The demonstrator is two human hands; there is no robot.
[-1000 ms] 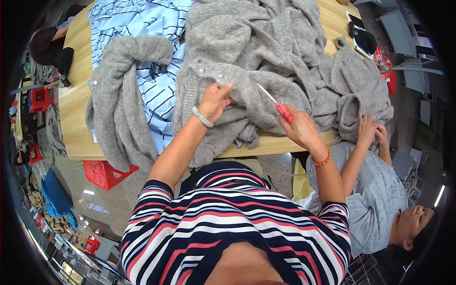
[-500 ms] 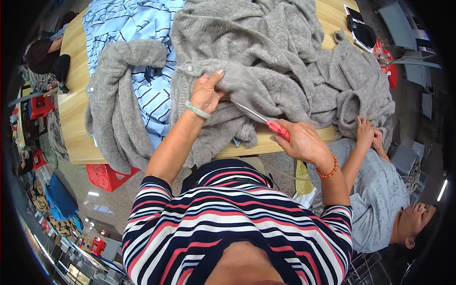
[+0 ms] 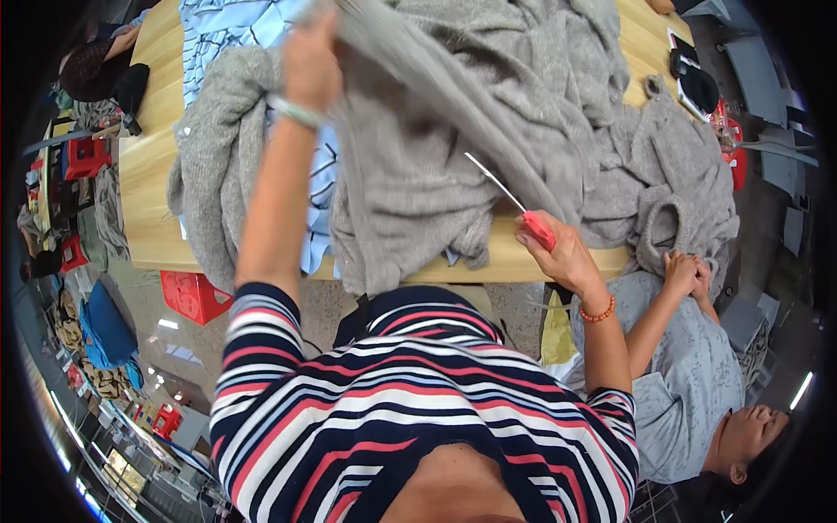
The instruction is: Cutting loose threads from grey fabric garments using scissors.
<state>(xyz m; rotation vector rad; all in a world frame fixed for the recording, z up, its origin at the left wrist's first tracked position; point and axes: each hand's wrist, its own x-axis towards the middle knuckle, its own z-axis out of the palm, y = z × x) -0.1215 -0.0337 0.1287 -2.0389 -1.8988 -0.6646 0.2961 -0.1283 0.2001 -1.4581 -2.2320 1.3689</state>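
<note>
L hand point(image 3: 312, 71): blurred, prob. gripping grey knit point(image 3: 445, 89) | R hand point(image 3: 568, 254): clamped on red-hdl tool point(image 3: 538, 230)

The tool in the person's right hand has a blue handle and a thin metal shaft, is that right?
Not quite: the handle is red, as the head view shows. The tool is in the right hand, and its shaft is thin metal.

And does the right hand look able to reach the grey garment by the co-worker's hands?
Probably yes: the grey garment lies near the right hand with nothing visible blocking, though that hand holds a red-handled tool.
</note>
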